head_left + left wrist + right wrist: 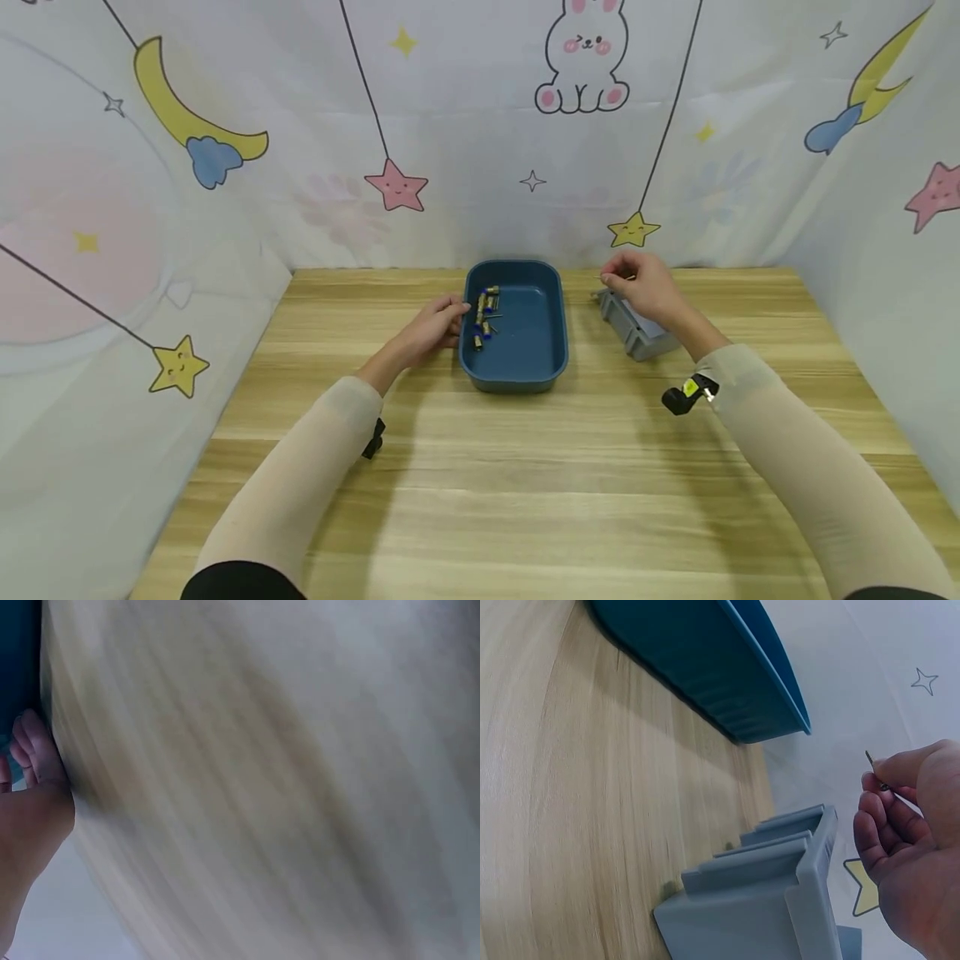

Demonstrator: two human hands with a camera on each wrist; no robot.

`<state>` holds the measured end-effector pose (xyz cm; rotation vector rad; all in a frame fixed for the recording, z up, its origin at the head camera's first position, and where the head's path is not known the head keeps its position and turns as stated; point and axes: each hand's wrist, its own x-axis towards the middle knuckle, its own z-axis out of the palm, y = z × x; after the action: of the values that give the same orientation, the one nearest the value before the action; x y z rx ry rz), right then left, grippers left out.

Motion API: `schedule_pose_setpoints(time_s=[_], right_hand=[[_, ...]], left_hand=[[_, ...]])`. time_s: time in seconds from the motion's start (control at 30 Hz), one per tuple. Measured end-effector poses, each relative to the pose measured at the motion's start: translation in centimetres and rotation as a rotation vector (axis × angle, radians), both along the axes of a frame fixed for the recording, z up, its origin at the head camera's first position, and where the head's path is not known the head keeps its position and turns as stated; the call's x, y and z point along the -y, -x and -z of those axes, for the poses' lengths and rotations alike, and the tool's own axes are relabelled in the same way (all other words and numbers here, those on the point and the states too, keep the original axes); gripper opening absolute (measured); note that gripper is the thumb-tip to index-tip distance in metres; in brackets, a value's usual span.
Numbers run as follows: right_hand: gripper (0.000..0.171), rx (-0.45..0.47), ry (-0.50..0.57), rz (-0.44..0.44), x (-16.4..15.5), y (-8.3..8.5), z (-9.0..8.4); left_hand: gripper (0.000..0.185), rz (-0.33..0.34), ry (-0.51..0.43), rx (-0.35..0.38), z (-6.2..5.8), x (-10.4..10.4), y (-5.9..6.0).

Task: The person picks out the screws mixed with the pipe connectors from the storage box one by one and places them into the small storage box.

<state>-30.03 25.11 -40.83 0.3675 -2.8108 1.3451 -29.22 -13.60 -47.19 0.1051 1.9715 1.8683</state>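
Note:
A dark blue plastic bin (pixel 517 387) stands on the table. My left hand (pixel 433 327) is at its left side, thumb on the rim and fingers against the outer wall; the left wrist view shows only part of that hand (pixel 34 802). Inside the bin, along its left side, lie several brass fittings (pixel 481 310) with blue bands and a few thin screws (pixel 492 317). To the right, my right hand (pixel 643 287) pinches a thin screw (pixel 870 760) between thumb and forefinger, above a grey plastic parts box (pixel 637 343). The hand hides much of that box.
The wood-grain table (pixel 517 500) reaches back to a white printed cloth (pixel 480 108) that hangs behind and on both sides. A gap of table lies between the bin and the grey box. Each wrist carries a small black camera (pixel 681 398).

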Motion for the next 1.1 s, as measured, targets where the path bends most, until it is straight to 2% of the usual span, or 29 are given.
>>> schedule_pose_setpoints(time_s=[0.17, 0.37, 0.63, 0.8, 0.97, 1.1], right_hand=[[0.018, -0.002, 0.001, 0.013, -0.4, 0.0, -0.1], [0.02, 0.007, 0.006, 0.022, -0.8, -0.3, -0.3], [0.021, -0.005, -0.01, 0.025, -1.8, -0.2, -1.0], [0.022, -0.013, -0.032, 0.04, -2.1, -0.2, -1.3], [0.022, -0.022, -0.031, 0.05, -2.6, -0.3, -1.4], [0.022, -0.024, -0.03, 0.055, -3.1, -0.3, -1.2]], left_hand=[[0.028, -0.017, 0.037, -0.015, 0.5, 0.2, -0.2], [0.032, -0.033, 0.021, 0.048, 0.6, 0.6, -0.1], [0.028, -0.014, -0.077, 0.148, 0.0, 0.3, 0.9], [0.033, -0.017, -0.093, 0.154, -0.3, 0.4, 0.9], [0.027, -0.024, -0.101, 0.159, -0.5, 0.6, 0.8], [0.029, -0.02, -0.1, 0.194, -0.7, 0.6, 1.0]])
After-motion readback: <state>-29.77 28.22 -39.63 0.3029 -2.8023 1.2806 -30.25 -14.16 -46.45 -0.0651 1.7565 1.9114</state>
